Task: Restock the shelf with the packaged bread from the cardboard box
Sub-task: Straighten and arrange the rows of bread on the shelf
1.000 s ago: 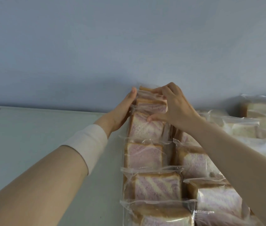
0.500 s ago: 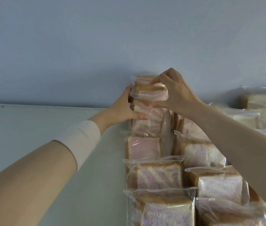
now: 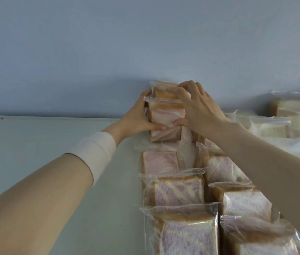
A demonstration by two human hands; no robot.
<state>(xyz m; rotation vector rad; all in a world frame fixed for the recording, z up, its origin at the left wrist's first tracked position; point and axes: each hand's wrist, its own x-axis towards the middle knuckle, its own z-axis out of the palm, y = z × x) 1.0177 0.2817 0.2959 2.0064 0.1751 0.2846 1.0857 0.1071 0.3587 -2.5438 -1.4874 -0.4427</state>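
Both arms reach forward and up, the left from the lower left with a pale sleeve (image 3: pixel 94 153) round the forearm just below the wrist, the right bare and coming in from the lower right. The left hand (image 3: pixel 138 116) grips the left side of a bread pack (image 3: pixel 165 122), thumb laid across its front and fingers wrapped round behind. The right hand (image 3: pixel 199 105) holds the same pack from the right, its fingers curled over the top and its thumb pressed on the front, close to the left thumb.

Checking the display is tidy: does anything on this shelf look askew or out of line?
Only slightly: the bread pack gripped by the left hand and right hand stands apart from the next pack in its row, leaving a gap.
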